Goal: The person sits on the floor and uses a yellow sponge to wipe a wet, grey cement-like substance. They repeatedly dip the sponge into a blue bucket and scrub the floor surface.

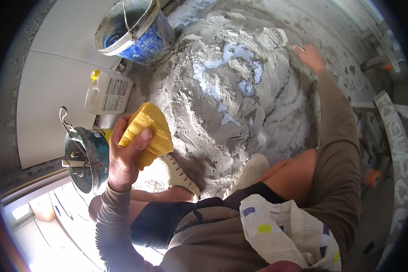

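The left hand [126, 152] is raised in front of the left knee with its fingers clamped on a folded yellow cloth [155, 129], the thumb pressed over the near face. The cloth is held in the air, to the left of a broad grey mound [263, 102] of wet-looking, lumpy material spread over the floor. The right hand [312, 56] is stretched out at the end of a brown sleeve [337, 131], at the far right edge of the mound; whether its fingers are together or apart, or hold anything, I cannot tell. Bluish-white patches [206, 81] lie in the hollows of the mound. Beyond the left hand stand a blue bucket [152, 43] with a grey-smeared rim, a pale jug [95, 97] with a yellow cap and, nearer, a dark green bucket [93, 165] with tools in it. Two cream perforated shoes [255, 170] are at the near edge of the mound, and a whitish towel [276, 235] with coloured patches hangs over the person's front.
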Demonstrator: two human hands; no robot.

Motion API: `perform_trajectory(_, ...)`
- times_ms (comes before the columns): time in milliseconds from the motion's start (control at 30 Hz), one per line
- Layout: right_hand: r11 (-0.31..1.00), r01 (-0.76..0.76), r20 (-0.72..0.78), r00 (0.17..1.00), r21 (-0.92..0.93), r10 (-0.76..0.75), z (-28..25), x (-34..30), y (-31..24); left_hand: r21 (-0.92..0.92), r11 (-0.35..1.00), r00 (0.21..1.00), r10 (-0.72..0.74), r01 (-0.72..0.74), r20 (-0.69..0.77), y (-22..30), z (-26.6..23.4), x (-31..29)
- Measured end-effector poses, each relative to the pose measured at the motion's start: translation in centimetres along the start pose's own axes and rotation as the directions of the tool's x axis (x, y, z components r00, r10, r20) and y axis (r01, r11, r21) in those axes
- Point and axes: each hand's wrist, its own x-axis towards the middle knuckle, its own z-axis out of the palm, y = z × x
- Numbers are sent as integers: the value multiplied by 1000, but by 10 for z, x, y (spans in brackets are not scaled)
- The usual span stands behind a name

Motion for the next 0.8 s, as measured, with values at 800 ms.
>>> perform_trajectory(800, 732, 540, -331, 660, -415, -675, 15, -57, -134, 78, 997, 1000, -5, 7, -25, -14, -9, -1)
